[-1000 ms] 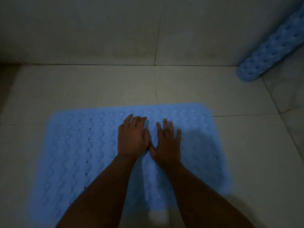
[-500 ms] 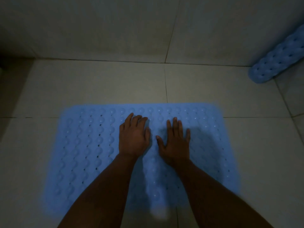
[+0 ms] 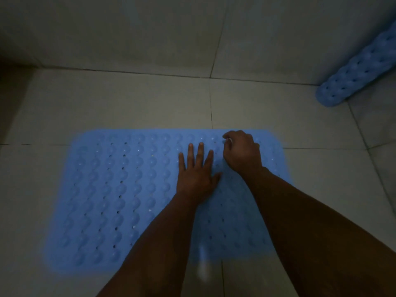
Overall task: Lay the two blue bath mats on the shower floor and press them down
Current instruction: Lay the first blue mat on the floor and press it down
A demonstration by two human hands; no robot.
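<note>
One blue bath mat, bumpy and dotted with small holes, lies flat on the pale tiled shower floor. My left hand rests palm down on the mat's middle with its fingers straight and spread. Just to its right, my right hand sits on the mat near the far edge with its fingers curled under. Whether those fingers pinch the mat is hidden. The second blue mat is rolled up and lies in the far right corner, against the wall.
A tiled wall runs along the far side of the floor, close behind the flat mat. Bare floor tiles lie between the mat and the wall and to the mat's right. The left edge is dark.
My right hand has moved forward toward the mat's far edge and curled from flat into a fist shape. My left hand has shifted a little right and spread its fingers.
</note>
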